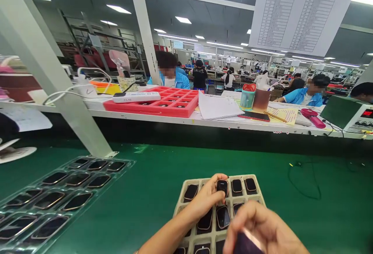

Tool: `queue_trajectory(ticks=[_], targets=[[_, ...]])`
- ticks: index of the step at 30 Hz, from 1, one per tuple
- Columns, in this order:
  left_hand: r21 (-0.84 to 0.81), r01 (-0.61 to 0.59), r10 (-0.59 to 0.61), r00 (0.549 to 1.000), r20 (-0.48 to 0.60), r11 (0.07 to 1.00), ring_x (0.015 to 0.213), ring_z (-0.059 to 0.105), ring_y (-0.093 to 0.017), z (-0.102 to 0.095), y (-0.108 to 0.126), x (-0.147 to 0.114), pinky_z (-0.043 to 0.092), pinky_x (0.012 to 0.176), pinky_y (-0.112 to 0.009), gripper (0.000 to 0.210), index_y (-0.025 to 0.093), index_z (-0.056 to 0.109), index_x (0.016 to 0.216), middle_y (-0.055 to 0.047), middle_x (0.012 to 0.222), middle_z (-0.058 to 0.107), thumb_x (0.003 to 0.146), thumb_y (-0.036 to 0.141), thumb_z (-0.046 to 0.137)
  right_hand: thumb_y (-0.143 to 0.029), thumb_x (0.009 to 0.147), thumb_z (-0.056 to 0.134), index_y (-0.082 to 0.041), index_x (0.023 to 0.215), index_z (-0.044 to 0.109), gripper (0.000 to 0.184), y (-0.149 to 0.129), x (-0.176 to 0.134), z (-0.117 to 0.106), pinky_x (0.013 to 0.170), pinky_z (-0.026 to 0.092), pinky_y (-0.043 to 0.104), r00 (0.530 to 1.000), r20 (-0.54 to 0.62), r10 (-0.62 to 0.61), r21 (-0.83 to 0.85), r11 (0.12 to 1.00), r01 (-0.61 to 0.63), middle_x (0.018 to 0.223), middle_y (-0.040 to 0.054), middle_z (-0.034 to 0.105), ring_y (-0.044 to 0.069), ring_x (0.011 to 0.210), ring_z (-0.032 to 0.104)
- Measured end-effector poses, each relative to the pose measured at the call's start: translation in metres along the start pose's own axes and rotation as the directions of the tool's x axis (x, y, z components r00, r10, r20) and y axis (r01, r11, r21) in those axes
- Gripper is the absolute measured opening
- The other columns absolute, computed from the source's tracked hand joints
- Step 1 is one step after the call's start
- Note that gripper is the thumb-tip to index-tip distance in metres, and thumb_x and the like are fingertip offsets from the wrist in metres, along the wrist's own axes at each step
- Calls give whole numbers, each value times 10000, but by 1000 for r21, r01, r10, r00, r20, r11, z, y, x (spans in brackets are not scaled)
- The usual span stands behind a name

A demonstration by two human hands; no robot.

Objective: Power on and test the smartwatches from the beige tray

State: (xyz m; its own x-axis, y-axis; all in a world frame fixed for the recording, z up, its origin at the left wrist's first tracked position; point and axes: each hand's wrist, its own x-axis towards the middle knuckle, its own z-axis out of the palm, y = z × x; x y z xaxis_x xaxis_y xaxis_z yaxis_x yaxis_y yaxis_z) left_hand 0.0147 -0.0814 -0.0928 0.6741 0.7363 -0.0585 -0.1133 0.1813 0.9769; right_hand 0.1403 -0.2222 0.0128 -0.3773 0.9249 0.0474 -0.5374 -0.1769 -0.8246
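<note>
My left hand (208, 197) reaches over a beige compartment tray (182, 192) and pinches a smartwatch case (222, 186) between thumb and fingers at the tray's far row. Faint lit marks show on its dark screen. Closer to the camera, my right hand (262, 225) curls round another smartwatch case (247, 243), dark with a coppery edge, partly cut off by the frame's bottom. Other strapless watch cases, such as one in the second row (223, 217), sit in the tray's pockets. Both hands hide some of the pockets.
A clear plastic tray (109, 182) of watch cases lies on the green bench (145, 207) at left. A cable (303, 195) rests at right. The shelf ahead carries a red compartment tray (186, 110), papers (218, 106), cups and a green power supply (339, 114). Co-workers sit beyond.
</note>
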Motion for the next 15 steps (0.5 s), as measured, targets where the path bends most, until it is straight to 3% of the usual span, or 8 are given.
queue_trajectory(ticks=[2,4,8,11,15], targets=[[32,-25,26,999,-46,999,580,483,-76,-1,0,0,374,531,-193,297,175,497,974,20,742,521,697,210,599,-448,748,647,-204,1052,590,395,2,13,-25,509,508,240,998,-51,-41,-70,997,37,980,104,659,185,682,672],[58,-59,63,995,-75,997,592,492,-80,-1,-1,1,406,552,-202,245,159,518,930,10,756,537,704,205,599,-388,751,658,-199,1105,570,410,7,27,-55,514,518,225,980,-180,-85,-177,983,53,1044,115,639,205,782,670],[53,-83,86,995,-52,995,695,553,-107,-1,-4,2,454,646,-233,347,165,525,973,-18,873,584,642,89,593,-293,726,695,-200,1110,579,411,25,44,-107,545,530,203,967,-254,-28,-271,962,-43,1057,96,647,175,781,670],[34,-62,64,997,-38,997,697,570,-113,0,-1,-2,464,655,-247,320,160,538,994,-35,899,596,682,153,603,-320,738,681,-207,1117,583,407,36,48,-128,545,536,217,968,-252,-3,-275,959,-68,1096,94,632,185,804,667],[25,-39,40,998,-52,999,627,555,-105,4,4,-5,449,560,-223,256,146,578,945,-36,840,598,759,322,569,-363,762,650,-177,1046,624,341,43,51,-136,484,499,196,955,-292,-42,-311,949,-54,1004,98,661,159,688,666]])
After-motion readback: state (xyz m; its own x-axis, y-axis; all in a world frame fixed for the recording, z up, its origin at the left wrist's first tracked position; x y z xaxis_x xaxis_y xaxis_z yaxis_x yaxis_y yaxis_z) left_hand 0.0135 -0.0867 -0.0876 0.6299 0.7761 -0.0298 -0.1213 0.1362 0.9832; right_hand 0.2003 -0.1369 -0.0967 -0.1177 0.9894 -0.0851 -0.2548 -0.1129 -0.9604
